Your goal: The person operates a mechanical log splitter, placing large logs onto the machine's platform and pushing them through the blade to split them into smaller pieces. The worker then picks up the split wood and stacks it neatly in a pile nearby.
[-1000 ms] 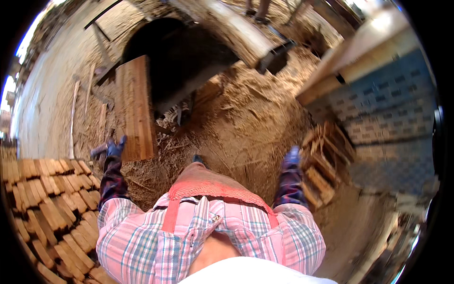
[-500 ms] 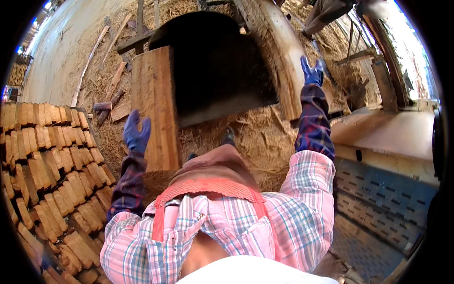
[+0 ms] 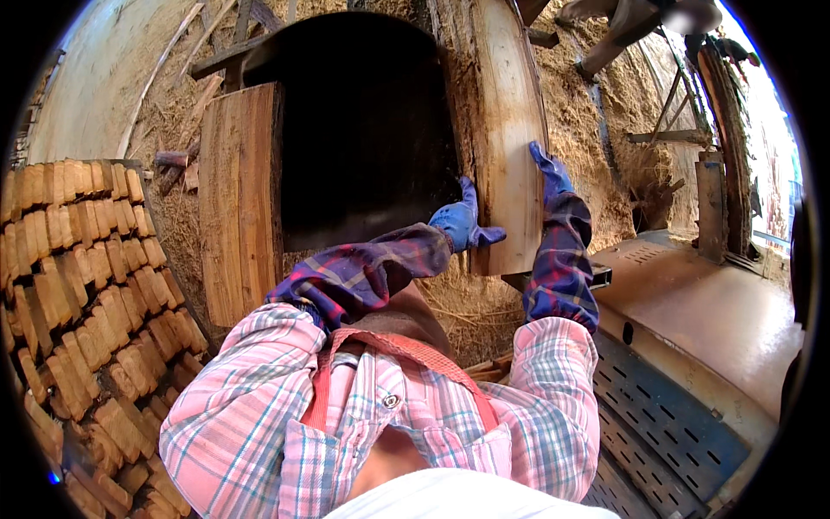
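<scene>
A long, pale wooden board (image 3: 510, 164) with a rough bark edge slants away from me, right of the middle. My left hand (image 3: 458, 223), in a blue glove, reaches across and grips its left edge near the close end, one digit lying over the top face. On the opposite edge, slightly farther up, my right hand (image 3: 553, 173), also blue-gloved, holds the board from the right; some of its fingers are hidden by the edge. To the left stands a second, browner thick plank (image 3: 240, 203), touched by neither hand.
A dark, rounded opening or surface (image 3: 367, 130) lies between both boards. Stacked wooden pieces (image 3: 95, 294) fill the left side. At right is a metal table (image 3: 692, 294) above a slotted blue panel (image 3: 666, 402). Sawdust covers the ground; another person's legs (image 3: 609, 39) show at top right.
My left hand has left the brown plank's side and crossed right to the pale board. My right hand has come closer, onto that board's right edge. The view has shifted.
</scene>
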`<state>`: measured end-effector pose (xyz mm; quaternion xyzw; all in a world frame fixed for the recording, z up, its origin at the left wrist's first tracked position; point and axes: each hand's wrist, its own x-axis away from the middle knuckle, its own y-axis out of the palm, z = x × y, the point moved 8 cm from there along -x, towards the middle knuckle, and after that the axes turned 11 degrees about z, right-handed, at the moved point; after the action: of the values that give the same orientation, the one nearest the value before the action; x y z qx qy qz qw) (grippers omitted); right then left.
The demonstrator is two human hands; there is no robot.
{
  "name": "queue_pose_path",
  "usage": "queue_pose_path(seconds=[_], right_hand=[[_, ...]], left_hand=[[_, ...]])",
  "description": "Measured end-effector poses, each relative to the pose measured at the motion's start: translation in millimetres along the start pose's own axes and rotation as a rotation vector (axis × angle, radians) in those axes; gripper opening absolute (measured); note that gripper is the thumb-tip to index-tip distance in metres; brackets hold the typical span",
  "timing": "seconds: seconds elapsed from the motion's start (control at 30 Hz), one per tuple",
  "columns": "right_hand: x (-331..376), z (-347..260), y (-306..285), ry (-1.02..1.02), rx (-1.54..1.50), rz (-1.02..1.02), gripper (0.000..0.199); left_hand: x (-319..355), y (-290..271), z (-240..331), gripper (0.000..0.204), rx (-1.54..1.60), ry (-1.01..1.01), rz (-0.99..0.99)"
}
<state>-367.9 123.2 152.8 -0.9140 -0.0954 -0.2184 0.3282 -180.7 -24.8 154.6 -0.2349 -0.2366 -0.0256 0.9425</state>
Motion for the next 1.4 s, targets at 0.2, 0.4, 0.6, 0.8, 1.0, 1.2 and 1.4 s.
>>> queue_pose_path(seconds=[0.2,0.4,0.6,0.8,1.0,1.2,1.4], right_hand=[[-6.4,22.0,1.9,0.059,-0.195,0.100,0.070],[-29.8,50.8,13.7,0.016,-0.068,0.212,0.076],[15.3,13.4,31.0,0.044,-0.045,0.178,0.076],[25.0,10.3,27.6,-0.012,-0.059,0.232,0.079],[28.6,5.1,37.9,-0.002,0.000,0.212,0.076],[23.5,23.1,32.8,-0.023,-0.022,0.229,0.064],[51.8,-18.7,26.3,-0.055,0.050,0.270,0.056]], left_hand=[[6.1,-3.7,6.0,0.121,-0.003,-0.001,-0.039],[20.3,-15.2,-0.7,0.117,0.039,-0.019,-0.013],[34.4,-28.4,-13.3,0.116,0.017,-0.028,-0.005],[41.1,-28.6,-13.6,0.116,-0.001,0.004,-0.001],[42.6,-29.8,-25.2,0.116,0.012,0.012,0.014],[47.7,-29.8,-25.7,0.115,-0.011,0.012,-0.026],[37.0,-22.8,-20.9,0.115,-0.047,0.018,-0.056]])
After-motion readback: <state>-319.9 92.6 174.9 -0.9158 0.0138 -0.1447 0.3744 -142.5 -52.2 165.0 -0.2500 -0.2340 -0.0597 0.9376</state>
